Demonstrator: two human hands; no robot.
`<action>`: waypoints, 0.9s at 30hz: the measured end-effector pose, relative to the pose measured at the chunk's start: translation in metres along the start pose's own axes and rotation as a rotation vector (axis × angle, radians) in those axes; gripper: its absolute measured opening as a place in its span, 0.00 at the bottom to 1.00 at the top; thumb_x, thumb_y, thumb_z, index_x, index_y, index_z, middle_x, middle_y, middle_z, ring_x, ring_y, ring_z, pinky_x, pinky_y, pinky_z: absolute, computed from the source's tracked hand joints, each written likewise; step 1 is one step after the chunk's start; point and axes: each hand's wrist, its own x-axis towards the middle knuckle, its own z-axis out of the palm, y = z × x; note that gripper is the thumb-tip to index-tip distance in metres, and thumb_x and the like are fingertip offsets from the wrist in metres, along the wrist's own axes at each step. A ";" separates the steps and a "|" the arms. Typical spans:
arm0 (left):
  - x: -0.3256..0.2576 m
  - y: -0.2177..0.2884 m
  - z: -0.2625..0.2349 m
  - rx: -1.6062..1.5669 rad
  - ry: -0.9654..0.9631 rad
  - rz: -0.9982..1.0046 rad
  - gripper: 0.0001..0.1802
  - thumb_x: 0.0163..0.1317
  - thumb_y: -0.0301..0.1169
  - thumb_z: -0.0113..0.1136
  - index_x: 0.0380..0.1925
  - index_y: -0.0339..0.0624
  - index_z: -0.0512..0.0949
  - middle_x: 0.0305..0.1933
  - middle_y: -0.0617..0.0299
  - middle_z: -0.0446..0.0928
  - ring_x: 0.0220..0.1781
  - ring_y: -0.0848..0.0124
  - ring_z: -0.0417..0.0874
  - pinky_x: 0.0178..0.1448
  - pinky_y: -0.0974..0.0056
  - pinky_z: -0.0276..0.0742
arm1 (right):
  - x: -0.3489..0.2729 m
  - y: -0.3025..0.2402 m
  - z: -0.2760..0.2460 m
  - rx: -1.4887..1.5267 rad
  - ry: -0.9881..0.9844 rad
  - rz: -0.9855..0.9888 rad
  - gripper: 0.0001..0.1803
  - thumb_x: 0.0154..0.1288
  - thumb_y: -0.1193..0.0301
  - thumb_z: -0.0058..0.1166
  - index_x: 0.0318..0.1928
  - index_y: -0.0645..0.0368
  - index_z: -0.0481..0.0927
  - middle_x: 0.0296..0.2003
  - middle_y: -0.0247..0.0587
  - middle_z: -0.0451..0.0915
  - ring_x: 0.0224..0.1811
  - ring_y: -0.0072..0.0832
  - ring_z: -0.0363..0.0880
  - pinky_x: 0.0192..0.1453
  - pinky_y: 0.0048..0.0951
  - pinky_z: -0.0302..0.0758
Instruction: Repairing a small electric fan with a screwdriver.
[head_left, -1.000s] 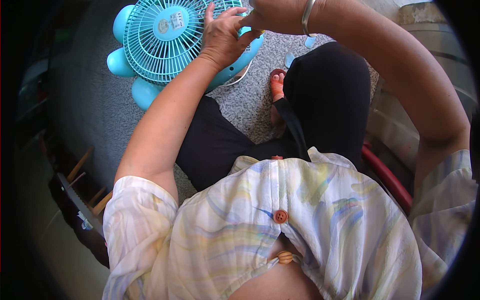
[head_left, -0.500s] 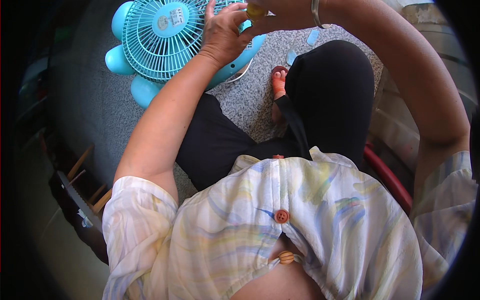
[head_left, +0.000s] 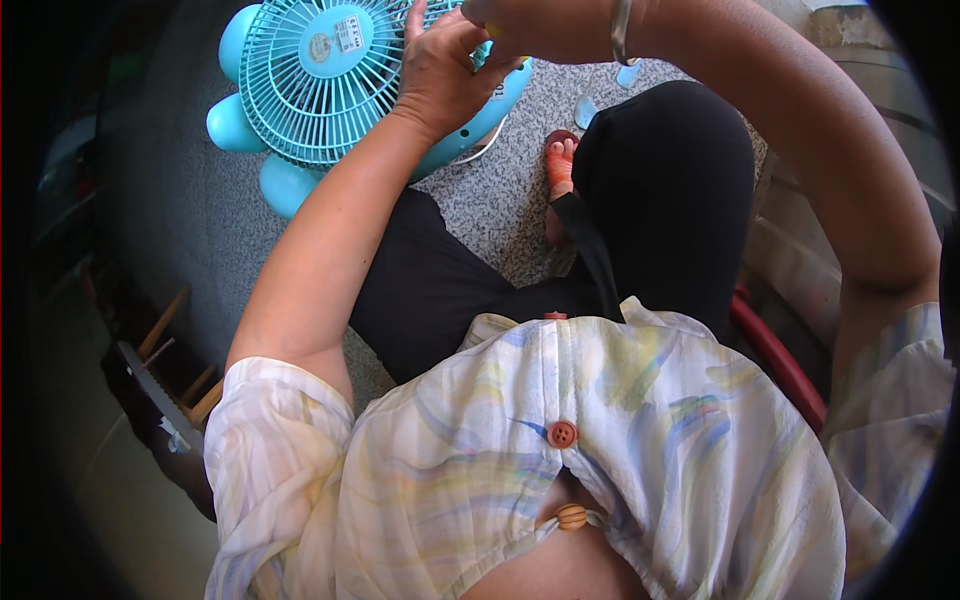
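A light-blue table fan [head_left: 320, 80] lies tilted on the speckled grey floor [head_left: 490, 215], its round wire grille facing up. My left hand [head_left: 440, 75] clasps the right rim of the grille, thumb and fingers curled around it. My right hand [head_left: 535, 20] is at the top edge of the picture, just right of the left hand and touching the fan's rim. A metal bangle [head_left: 622, 30] circles its wrist. Its fingertips are bunched together, and the frame's edge cuts off whatever they pinch.
My knee in black trousers [head_left: 670, 180] rises right of the fan, with a foot in an orange sandal [head_left: 560, 165] beside it. Two small pale-blue pieces [head_left: 585, 108] lie on the floor. A red curved rim [head_left: 780, 360] is at right, wooden sticks [head_left: 170, 330] at left.
My right hand has shifted slightly along the fan's top rim. My left hand stays on the grille, and the fan has barely moved.
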 end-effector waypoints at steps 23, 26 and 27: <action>-0.005 0.009 -0.011 -0.291 0.175 -0.050 0.21 0.49 0.19 0.55 0.45 0.51 0.77 0.44 0.70 0.80 0.54 0.72 0.77 0.72 0.51 0.43 | -0.062 -0.019 0.012 0.925 1.061 0.584 0.10 0.58 0.67 0.56 0.26 0.61 0.75 0.19 0.34 0.77 0.20 0.16 0.69 0.23 0.20 0.65; -0.002 0.009 -0.009 -0.288 0.192 -0.039 0.22 0.49 0.19 0.54 0.45 0.51 0.77 0.43 0.70 0.80 0.54 0.71 0.77 0.72 0.51 0.43 | -0.084 0.003 0.047 1.043 0.891 0.749 0.13 0.61 0.64 0.54 0.33 0.63 0.75 0.27 0.41 0.79 0.30 0.27 0.80 0.32 0.24 0.73; -0.003 0.010 -0.010 -0.296 0.189 -0.045 0.22 0.49 0.19 0.55 0.45 0.51 0.77 0.43 0.70 0.80 0.54 0.71 0.77 0.72 0.51 0.43 | -0.078 0.003 0.054 1.001 0.918 0.812 0.16 0.64 0.61 0.51 0.39 0.64 0.75 0.30 0.42 0.78 0.33 0.36 0.82 0.38 0.30 0.78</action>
